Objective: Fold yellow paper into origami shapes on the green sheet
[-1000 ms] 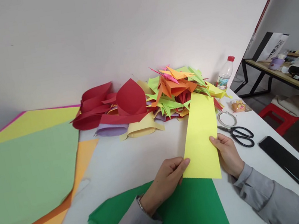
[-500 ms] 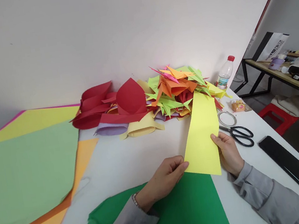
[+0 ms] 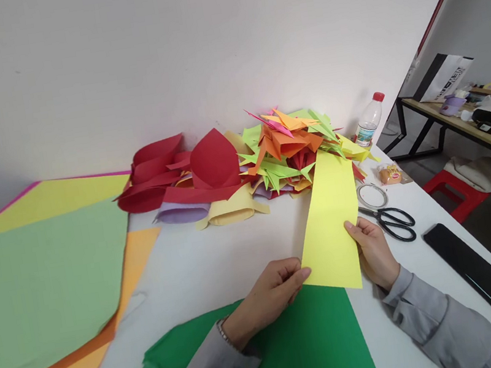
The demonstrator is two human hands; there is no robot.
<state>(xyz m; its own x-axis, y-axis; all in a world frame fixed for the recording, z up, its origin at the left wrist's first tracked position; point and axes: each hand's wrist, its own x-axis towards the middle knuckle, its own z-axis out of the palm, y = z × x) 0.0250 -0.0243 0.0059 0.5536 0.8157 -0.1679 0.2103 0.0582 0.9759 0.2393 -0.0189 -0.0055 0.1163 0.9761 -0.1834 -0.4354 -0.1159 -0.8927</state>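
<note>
A long yellow paper strip [image 3: 331,214] rises from the white table [image 3: 211,264] toward the pile of folded paper shapes [image 3: 290,146]. My left hand [image 3: 268,298] pinches the strip's near left edge with closed fingers. My right hand [image 3: 374,250] grips the near right edge, thumb on top. Both hands hold the strip's lower end just above a dark green sheet [image 3: 300,349] lying at the table's front edge.
Large light green [image 3: 43,290], yellow, orange and pink sheets cover the left of the table. Red curled paper [image 3: 178,170] lies at the back. Black scissors [image 3: 391,223], a tape ring [image 3: 371,195], a water bottle [image 3: 369,119] and a black flat bar [image 3: 473,269] sit on the right.
The strip and both hands have shifted very slightly away from me; the strip's near edge sits a little higher above the green sheet.
</note>
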